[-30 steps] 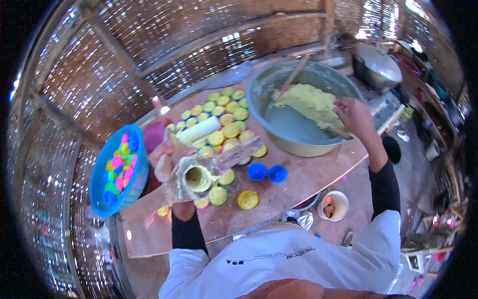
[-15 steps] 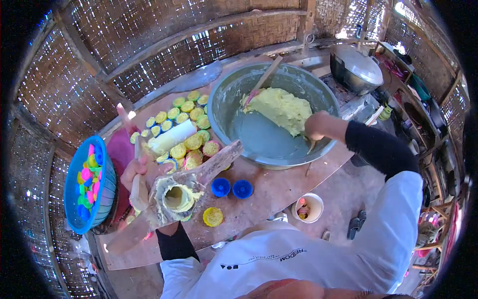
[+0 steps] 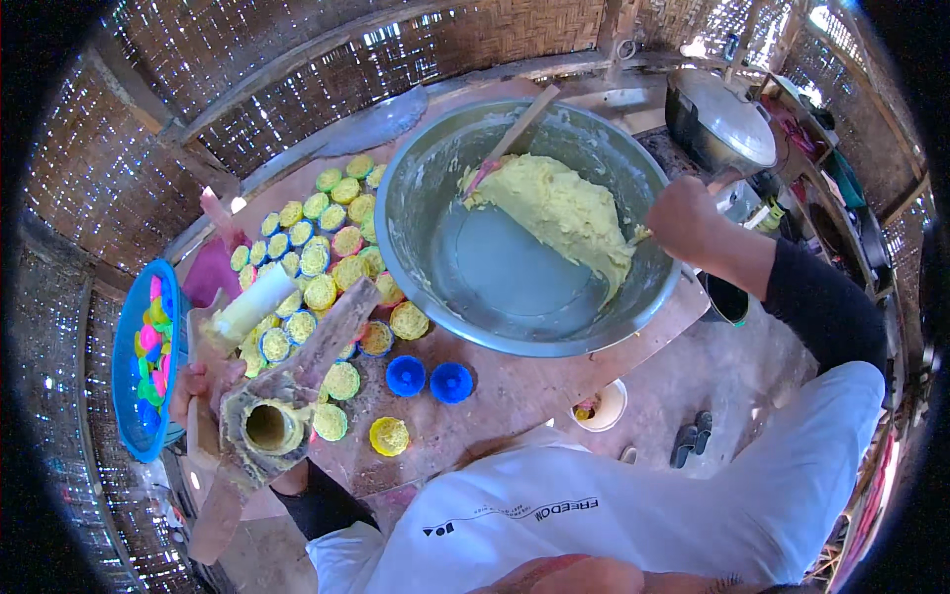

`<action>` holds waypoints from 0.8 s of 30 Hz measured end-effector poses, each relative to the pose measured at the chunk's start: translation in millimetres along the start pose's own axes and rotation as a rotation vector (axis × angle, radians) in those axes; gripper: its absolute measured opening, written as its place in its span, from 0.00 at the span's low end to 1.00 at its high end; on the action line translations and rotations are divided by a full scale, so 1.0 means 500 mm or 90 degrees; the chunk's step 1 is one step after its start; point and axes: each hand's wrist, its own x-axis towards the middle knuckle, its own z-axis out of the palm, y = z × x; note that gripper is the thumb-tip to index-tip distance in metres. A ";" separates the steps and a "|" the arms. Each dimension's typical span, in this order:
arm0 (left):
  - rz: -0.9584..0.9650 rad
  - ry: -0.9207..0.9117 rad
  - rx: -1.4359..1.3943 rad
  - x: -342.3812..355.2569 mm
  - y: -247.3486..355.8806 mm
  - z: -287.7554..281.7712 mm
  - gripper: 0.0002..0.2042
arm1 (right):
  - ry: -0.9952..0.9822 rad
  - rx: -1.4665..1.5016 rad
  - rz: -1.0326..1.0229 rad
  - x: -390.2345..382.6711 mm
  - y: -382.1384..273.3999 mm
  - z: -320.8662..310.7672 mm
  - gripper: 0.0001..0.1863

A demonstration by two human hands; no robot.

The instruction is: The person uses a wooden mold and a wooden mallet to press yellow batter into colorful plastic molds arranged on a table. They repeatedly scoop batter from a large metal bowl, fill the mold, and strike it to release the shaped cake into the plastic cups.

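Observation:
My left hand (image 3: 203,386) is wrapped round a wooden tube press (image 3: 341,322), tilted over the table's left side. The press has an open round mouth (image 3: 267,428) smeared with dough and a white tube (image 3: 255,302) jutting from its far side. At the right rim of a large metal basin (image 3: 495,342), my right hand (image 3: 683,223) is closed round a wooden utensil (image 3: 725,180); its working end is mostly hidden in dough. A mound of pale yellow dough (image 3: 554,213) lies in the basin, with a wooden paddle (image 3: 522,127) leaning in it.
Several filled moulds (image 3: 315,259) crowd the table beyond the press. Two blue moulds (image 3: 406,376) and a filled yellow mould (image 3: 389,436) sit nearer me. At left stands a blue basket (image 3: 129,346) of coloured moulds; a lidded pot (image 3: 727,124) is far right, a white bucket (image 3: 606,408) below the table.
My left hand and the press have shifted left and nearer me, showing more moulds. My right hand has risen up and right to the basin rim with the utensil. The whole view has shifted slightly.

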 end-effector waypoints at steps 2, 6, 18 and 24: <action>0.010 -0.002 0.026 -0.001 0.004 0.005 0.16 | -0.023 0.023 -0.022 0.016 -0.014 0.015 0.04; 0.028 -0.008 0.051 0.004 0.004 0.023 0.16 | -0.051 0.048 -0.147 0.037 -0.037 0.060 0.03; 0.068 -0.012 0.107 0.022 -0.013 0.035 0.16 | -0.251 0.239 -0.284 0.039 -0.064 -0.010 0.09; 0.038 -0.002 0.088 0.021 -0.016 0.028 0.14 | -0.240 0.120 -0.149 0.054 -0.043 -0.004 0.09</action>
